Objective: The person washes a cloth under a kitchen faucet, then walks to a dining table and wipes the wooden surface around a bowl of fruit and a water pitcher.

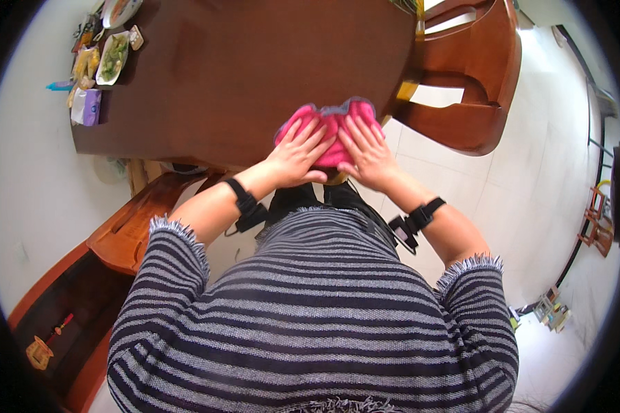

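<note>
A pink cloth with a grey edge [336, 121] lies at the near corner of a dark brown wooden table [237, 77]. My left hand [297, 155] rests flat on the left part of the cloth, fingers spread and pointing away from me. On its right part lies my right hand [369, 155], also flat, palm down, with the fingers a little apart. The two hands do not touch. Both press on the cloth from above; neither is seen to grip it. The cloth is bunched up between them, and its underside is hidden.
Along the table's far left edge stand a white dish of green vegetables [113, 58], another plate [120, 11], a purple-and-white tissue pack [87, 107] and several small packages. One wooden chair [465, 77] is at the table's right side; another [139, 227] is at the lower left.
</note>
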Demonstrator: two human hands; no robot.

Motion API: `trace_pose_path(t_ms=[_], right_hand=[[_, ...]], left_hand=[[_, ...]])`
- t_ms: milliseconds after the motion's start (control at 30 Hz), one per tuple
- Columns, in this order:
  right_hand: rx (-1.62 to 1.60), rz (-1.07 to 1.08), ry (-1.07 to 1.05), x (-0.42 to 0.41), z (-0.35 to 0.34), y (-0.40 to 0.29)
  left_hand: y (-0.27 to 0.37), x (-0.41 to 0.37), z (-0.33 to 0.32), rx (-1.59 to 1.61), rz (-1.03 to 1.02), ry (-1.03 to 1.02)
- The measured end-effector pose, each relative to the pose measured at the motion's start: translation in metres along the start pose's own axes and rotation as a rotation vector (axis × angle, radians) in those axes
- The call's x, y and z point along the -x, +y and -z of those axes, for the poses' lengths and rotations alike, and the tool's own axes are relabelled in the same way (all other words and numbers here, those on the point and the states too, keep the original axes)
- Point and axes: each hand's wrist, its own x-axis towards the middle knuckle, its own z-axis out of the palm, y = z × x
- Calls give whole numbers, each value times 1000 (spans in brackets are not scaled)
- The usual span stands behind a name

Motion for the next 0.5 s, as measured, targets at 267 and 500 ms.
trace_pose_path(t_ms=[267, 500], right_hand=[[-166, -210, 277, 36, 24, 6], [-358, -317, 130, 31, 11, 8]], left_hand=[[-20, 49, 33, 131, 657, 419], [-19, 32, -2, 305, 787, 260]])
